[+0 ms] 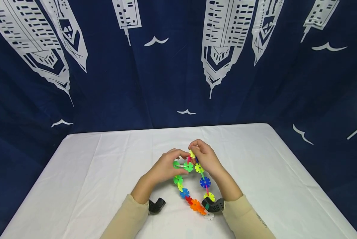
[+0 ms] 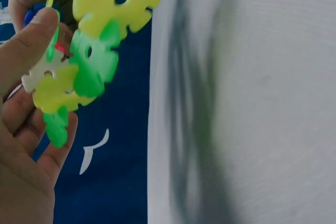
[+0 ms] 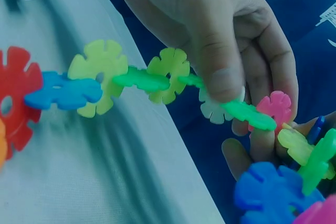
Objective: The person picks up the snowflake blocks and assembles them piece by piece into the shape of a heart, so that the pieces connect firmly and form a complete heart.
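A chain of notched, flower-shaped plastic discs [image 1: 184,192] hangs in a curve between my hands. My left hand [image 1: 166,166] holds its left stretch between thumb and fingers, around a green disc [image 1: 188,166], a white one seen edge-on and a pink disc [image 3: 275,107]. Close beside it, my right hand [image 1: 207,160] pinches a yellow disc [image 1: 192,154] near the pink one. Below the right hand run another yellow disc [image 1: 199,168], a green one and a dark blue disc [image 1: 205,182]. Orange discs [image 1: 195,204] and a white disc [image 1: 209,216] form the near bend.
A white cloth [image 1: 107,186] covers the table under the chain. Black wrist cameras sit at the left wrist [image 1: 157,205] and right wrist [image 1: 213,205], the right one overlapping the chain in the head view. Behind the table hangs a navy curtain [image 1: 166,79] with white prints.
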Demonstrator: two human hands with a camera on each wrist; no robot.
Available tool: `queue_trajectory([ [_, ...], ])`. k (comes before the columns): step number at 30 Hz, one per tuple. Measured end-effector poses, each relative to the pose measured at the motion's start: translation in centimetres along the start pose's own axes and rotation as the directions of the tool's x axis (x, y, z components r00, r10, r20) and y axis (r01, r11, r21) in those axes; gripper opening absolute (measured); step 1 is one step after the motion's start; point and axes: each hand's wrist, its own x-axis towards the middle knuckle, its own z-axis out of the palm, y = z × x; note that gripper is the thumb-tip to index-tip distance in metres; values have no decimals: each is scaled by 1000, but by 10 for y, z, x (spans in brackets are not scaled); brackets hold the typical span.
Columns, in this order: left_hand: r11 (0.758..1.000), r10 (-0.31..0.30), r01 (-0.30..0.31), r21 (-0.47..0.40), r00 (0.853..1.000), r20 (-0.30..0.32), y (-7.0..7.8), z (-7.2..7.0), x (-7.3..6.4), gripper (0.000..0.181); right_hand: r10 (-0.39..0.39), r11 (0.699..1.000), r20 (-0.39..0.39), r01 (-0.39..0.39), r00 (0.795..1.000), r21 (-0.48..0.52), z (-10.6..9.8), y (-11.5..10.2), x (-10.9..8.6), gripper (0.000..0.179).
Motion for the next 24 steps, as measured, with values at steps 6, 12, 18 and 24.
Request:
queue_trajectory([
  [6,983,27,-27,182,1000,-1,-1,6,1,56,9,1000,-23,-9,1000,3,-2,4,0,18],
  [12,972,110,-104,213,994,-18,-1,3,-2,57,2,999,29,-3,1000,34,-7,3,-1,21],
  [18,955,210,-205,215,978,3,2,-2,-2,56,-43,999,97,40,994,35,-12,0,0,21],
  [24,941,258,-249,229,966,-8,1,-2,-1,56,-28,999,119,26,993,20,-12,-2,0,25],
])
